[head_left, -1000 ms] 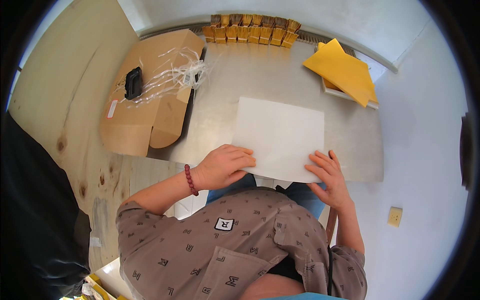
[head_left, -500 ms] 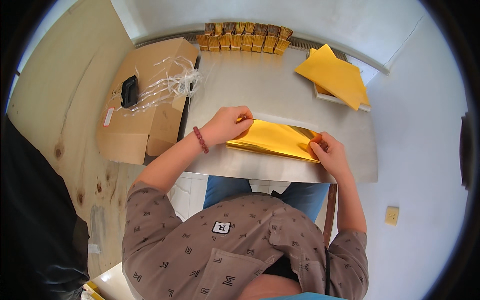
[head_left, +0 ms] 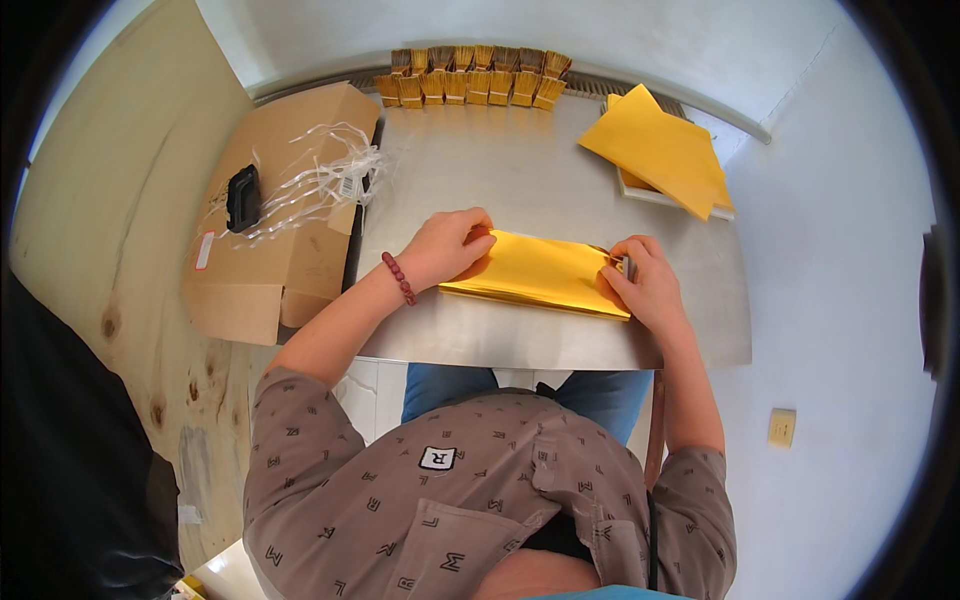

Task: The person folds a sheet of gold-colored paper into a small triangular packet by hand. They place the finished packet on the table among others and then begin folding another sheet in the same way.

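A folded sheet of shiny gold foil paper lies near the front edge of the metal table, its long side running left to right. At its far left corner, my left hand pinches the paper between thumb and curled fingers. My right hand grips the right end, thumb on top and fingers bent over the far corner. Both hands are closed on the same paper. The underside of the folded layers is hidden.
A flattened cardboard box lies on the left with white plastic strips and a black plastic piece on it. Bundles of thin gold and brown strips line the back. Gold sheets are stacked at the back right.
My right hand has shifted up along the paper's right end, toward the far corner. The right end, curled up before, now lies flatter. The whole view has shifted slightly.
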{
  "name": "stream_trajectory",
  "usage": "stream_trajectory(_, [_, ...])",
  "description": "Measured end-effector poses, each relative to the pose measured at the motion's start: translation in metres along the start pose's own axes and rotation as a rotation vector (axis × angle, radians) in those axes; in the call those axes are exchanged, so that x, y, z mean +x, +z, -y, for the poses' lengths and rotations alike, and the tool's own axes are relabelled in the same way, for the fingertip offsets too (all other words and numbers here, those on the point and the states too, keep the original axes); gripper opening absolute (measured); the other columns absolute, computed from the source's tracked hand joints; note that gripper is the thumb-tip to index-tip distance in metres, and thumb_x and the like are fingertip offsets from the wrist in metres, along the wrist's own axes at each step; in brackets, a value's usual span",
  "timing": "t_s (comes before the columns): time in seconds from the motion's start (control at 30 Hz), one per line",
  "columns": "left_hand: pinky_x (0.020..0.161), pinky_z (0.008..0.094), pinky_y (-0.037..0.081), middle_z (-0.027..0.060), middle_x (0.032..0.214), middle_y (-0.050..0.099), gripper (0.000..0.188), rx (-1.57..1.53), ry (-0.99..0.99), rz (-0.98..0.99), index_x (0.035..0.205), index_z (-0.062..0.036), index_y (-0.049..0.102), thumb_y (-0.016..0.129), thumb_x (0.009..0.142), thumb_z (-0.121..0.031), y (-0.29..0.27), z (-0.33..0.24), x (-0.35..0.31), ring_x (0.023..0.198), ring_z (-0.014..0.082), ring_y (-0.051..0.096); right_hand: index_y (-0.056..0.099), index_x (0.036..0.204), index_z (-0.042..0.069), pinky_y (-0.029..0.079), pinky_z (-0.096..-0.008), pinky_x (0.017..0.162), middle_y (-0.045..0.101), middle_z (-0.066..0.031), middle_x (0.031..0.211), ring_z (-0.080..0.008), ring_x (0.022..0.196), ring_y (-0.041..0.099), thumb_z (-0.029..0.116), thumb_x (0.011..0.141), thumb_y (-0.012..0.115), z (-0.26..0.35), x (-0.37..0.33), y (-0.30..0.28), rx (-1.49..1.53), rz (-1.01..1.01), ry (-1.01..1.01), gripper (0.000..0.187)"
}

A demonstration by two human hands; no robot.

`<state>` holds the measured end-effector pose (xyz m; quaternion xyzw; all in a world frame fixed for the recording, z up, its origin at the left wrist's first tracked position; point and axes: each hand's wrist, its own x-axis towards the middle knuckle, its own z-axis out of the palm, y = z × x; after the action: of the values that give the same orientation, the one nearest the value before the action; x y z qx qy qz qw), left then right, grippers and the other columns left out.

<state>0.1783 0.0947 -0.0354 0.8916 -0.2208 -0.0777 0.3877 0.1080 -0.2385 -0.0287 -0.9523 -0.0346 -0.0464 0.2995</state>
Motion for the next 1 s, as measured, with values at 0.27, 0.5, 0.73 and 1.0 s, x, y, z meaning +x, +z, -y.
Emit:
stream_trajectory(0.27, [0.079, 0.0422, 0.057, 0.0145, 0.1, 0.075, 0.025, 0.169, 0.066, -0.034, 0.115, -0.0067, 0.065, 0.067, 0.095, -0.022, -0.001, -0.01, -0.014, 0.088, 0.0355, 0.071, 0.066, 0.094, 0.007, 0.053, -0.0387, 0.073, 0.069, -0.0076, 0.097, -0.0269, 0.077, 0.064, 0.015, 0.09, 0.07, 0.006, -0.008, 0.001, 0.404, 0.112, 0.247, 0.009])
stream_trajectory(0.5, [0.087, 0.043, 0.056, 0.0147, 0.12, 0.069, 0.036, 0.299, 0.153, -0.072, 0.125, -0.0094, 0.065, 0.069, 0.094, -0.027, 0.003, 0.002, -0.014, 0.1, 0.0347, 0.069, 0.069, 0.101, 0.007, 0.052, -0.0426, 0.089, 0.07, -0.0104, 0.104, -0.0314, 0.104, 0.061, 0.018, 0.089, 0.069, -0.002, -0.011, 0.004, -0.038, -0.161, -0.23, 0.016])
stream_trajectory(0.73, [0.095, 0.0419, 0.055, 0.0101, 0.143, 0.058, 0.043, 0.378, 0.219, -0.051, 0.135, -0.0123, 0.064, 0.065, 0.097, -0.033, 0.004, 0.011, -0.008, 0.116, 0.0333, 0.066, 0.072, 0.108, 0.007, 0.051, -0.0418, 0.092, 0.067, -0.0117, 0.102, -0.0328, 0.105, 0.059, 0.02, 0.088, 0.069, -0.007, -0.012, 0.011, -0.059, -0.081, -0.17, 0.024])
stream_trajectory(1.0, [0.103, 0.0393, 0.051, 0.0138, 0.142, 0.059, 0.044, 0.465, 0.294, -0.102, 0.135, -0.008, 0.063, 0.07, 0.096, -0.027, -0.005, -0.019, -0.018, 0.123, 0.0315, 0.061, 0.068, 0.102, 0.005, 0.052, -0.0397, 0.085, 0.067, -0.0112, 0.097, -0.0311, 0.096, 0.063, 0.014, 0.092, 0.067, 0.011, -0.02, -0.002, 0.1, -0.013, -0.269, 0.012])
